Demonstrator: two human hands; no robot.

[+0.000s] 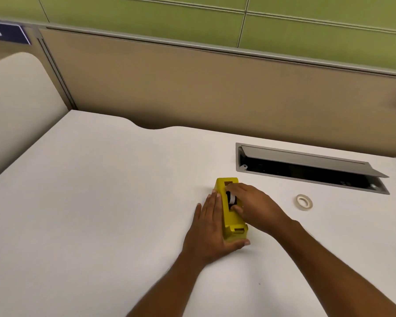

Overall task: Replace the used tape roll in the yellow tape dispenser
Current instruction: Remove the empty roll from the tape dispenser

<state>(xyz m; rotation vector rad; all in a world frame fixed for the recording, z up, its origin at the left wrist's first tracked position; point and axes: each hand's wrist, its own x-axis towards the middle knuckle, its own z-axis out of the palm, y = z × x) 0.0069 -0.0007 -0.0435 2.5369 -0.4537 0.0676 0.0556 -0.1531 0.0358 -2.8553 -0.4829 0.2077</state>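
The yellow tape dispenser [231, 216] stands on the white desk [101, 202], its cutter end toward me. My left hand [209, 227] lies flat against its left side, with the thumb wrapped under the near end. My right hand [254, 207] reaches over the top, its fingers closed around the white tape roll [232, 199] in the dispenser's slot. Most of that roll is hidden by the fingers and the housing. A second, pale tape roll [304, 201] lies flat on the desk to the right, apart from both hands.
An open cable hatch [306, 170] with a raised grey flap is set into the desk behind the dispenser. A tan partition [192, 88] runs along the desk's far edge. A beige rounded panel [16, 99] stands at the left.
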